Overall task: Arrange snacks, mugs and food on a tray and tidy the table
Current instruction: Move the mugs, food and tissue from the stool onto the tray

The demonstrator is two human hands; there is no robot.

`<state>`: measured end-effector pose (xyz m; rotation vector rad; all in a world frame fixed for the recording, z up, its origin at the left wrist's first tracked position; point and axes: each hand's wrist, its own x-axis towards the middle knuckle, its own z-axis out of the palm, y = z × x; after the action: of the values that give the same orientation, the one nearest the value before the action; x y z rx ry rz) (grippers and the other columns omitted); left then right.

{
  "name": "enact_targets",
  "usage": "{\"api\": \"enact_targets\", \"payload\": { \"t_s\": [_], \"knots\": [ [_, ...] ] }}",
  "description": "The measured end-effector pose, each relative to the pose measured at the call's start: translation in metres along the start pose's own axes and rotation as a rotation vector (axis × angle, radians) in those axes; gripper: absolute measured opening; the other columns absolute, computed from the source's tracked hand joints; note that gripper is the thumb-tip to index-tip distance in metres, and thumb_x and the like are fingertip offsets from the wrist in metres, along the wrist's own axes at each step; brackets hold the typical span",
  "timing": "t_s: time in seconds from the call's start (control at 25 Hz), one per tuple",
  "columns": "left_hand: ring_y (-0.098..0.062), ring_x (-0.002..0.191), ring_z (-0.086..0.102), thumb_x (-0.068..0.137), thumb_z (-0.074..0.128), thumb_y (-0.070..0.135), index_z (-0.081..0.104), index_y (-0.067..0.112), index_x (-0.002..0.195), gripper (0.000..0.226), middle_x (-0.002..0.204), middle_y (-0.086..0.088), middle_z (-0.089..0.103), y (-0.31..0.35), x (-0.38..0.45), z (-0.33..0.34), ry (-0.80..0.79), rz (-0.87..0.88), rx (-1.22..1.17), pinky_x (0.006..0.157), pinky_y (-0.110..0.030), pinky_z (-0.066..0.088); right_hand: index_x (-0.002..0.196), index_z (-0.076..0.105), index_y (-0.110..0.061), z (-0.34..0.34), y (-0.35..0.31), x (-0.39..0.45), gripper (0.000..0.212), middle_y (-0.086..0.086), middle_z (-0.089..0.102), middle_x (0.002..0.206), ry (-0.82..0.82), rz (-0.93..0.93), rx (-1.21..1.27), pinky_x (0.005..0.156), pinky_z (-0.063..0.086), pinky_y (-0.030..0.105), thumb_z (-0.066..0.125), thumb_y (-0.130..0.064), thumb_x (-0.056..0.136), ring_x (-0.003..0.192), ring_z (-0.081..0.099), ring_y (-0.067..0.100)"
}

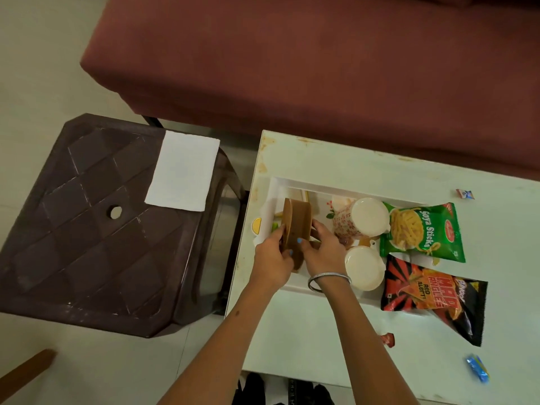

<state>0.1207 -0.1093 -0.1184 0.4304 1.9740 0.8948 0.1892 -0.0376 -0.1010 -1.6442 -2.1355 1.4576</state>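
Observation:
A white tray (280, 185) lies on the pale table (365, 159). Over its left end, my left hand (273, 258) and my right hand (323, 247) both hold a brown paper bowl (298, 220) turned on its side, with its flat lid against it. On the tray stand two white mugs, one patterned mug (369, 217) at the back and one plain mug (363, 267) nearer me. A green Soya Sticks packet (423, 232) and a black-red Mad Angles packet (432, 296) lie at the tray's right end. Food under the bowl is mostly hidden.
A dark brown plastic stool (93, 229) stands left of the table with a white folded napkin (184, 171) on it. A maroon sofa (321, 59) runs behind. Small wrappers lie on the table: a red wrapper (387, 339), a blue wrapper (477, 371), a far wrapper (465, 194).

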Motion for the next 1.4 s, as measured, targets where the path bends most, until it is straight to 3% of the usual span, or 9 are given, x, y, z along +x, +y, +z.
{"api": "enact_targets", "payload": {
  "t_s": [0.28,0.4,0.48,0.56,0.72,0.92,1.04,1.12,1.4],
  "knots": [
    [-0.026,0.122,0.049,0.088,0.055,0.001,0.038,0.024,0.137,0.056,0.131,-0.006,0.053,-0.012,0.007,0.005,-0.034,-0.051,-0.028,0.104,-0.039,0.039,0.133,0.047,-0.013,0.007,0.010,0.002,0.050,0.010,0.061,0.126,-0.070,0.044,-0.014,0.100,0.047,0.038,0.057,-0.002,0.085,0.111,0.060,0.022],
    [-0.014,0.101,0.061,0.082,0.063,0.003,0.046,0.020,0.131,0.054,0.121,-0.003,0.060,-0.003,0.002,-0.017,-0.054,-0.020,-0.123,0.085,-0.023,0.052,0.131,0.048,-0.011,0.009,0.008,0.001,0.050,0.013,0.061,0.125,0.011,0.030,-0.089,0.098,0.046,0.043,0.061,-0.006,0.083,0.113,0.058,0.028],
    [0.001,0.082,0.060,0.079,0.066,0.007,0.054,0.019,0.122,0.046,0.104,0.005,0.063,0.007,-0.001,-0.049,0.113,0.073,-0.166,0.065,-0.005,0.047,0.124,0.053,-0.009,0.009,-0.004,0.001,0.044,0.014,0.063,0.120,0.176,-0.038,-0.099,0.093,0.049,0.040,0.064,-0.009,0.081,0.106,0.060,0.028],
    [-0.001,0.077,0.062,0.079,0.066,0.008,0.063,0.015,0.108,0.029,0.091,0.009,0.065,0.016,-0.004,-0.092,0.458,0.192,-0.195,0.058,0.000,0.043,0.116,0.059,-0.011,0.014,-0.026,0.002,0.036,0.010,0.067,0.109,0.248,-0.085,-0.009,0.078,0.050,0.015,0.065,-0.011,0.081,0.089,0.061,0.017],
    [-0.015,0.090,0.059,0.081,0.067,0.018,0.062,0.011,0.107,0.027,0.106,-0.005,0.062,0.018,0.008,-0.171,0.872,0.131,-0.101,0.065,-0.009,0.045,0.111,0.062,-0.015,0.054,-0.085,0.015,0.035,-0.002,0.065,0.098,0.013,-0.068,0.108,0.065,0.042,0.006,0.071,-0.025,0.079,0.075,0.055,0.000],
    [-0.030,0.111,0.054,0.075,0.074,0.032,0.053,0.004,0.119,0.057,0.121,-0.016,0.057,0.002,0.040,-0.200,0.691,-0.123,0.178,0.085,-0.039,0.048,0.093,0.063,-0.012,0.112,-0.138,0.045,0.034,0.004,0.068,0.091,-0.110,0.081,0.158,0.085,0.055,0.038,0.076,-0.034,0.071,0.089,0.066,0.023],
    [-0.031,0.113,0.053,0.071,0.076,0.036,0.051,0.005,0.120,0.063,0.122,-0.015,0.056,-0.002,0.049,-0.203,0.677,-0.183,0.216,0.089,-0.045,0.049,0.070,0.051,-0.019,0.131,-0.145,0.054,0.030,0.000,0.061,0.077,-0.058,0.115,0.155,0.065,0.051,0.029,0.077,-0.034,0.069,0.074,0.063,0.022],
    [-0.031,0.110,0.054,0.069,0.077,0.038,0.053,0.005,0.115,0.061,0.118,-0.015,0.058,-0.002,0.054,-0.205,0.664,-0.239,0.244,0.088,-0.047,0.050,0.078,0.053,-0.014,0.138,-0.143,0.057,0.032,0.000,0.057,0.079,-0.042,0.138,0.125,0.062,0.044,0.026,0.078,-0.032,0.069,0.073,0.056,0.019],
    [-0.020,0.080,0.058,0.077,0.072,0.022,0.061,0.009,0.083,0.018,0.097,-0.010,0.068,0.009,0.043,-0.200,0.533,-0.142,0.129,0.054,-0.023,0.043,0.087,0.057,-0.015,0.122,-0.145,0.045,0.017,-0.001,0.057,0.088,-0.115,0.031,0.088,0.058,0.044,0.021,0.068,-0.025,0.080,0.079,0.055,0.018]
  ]
}}
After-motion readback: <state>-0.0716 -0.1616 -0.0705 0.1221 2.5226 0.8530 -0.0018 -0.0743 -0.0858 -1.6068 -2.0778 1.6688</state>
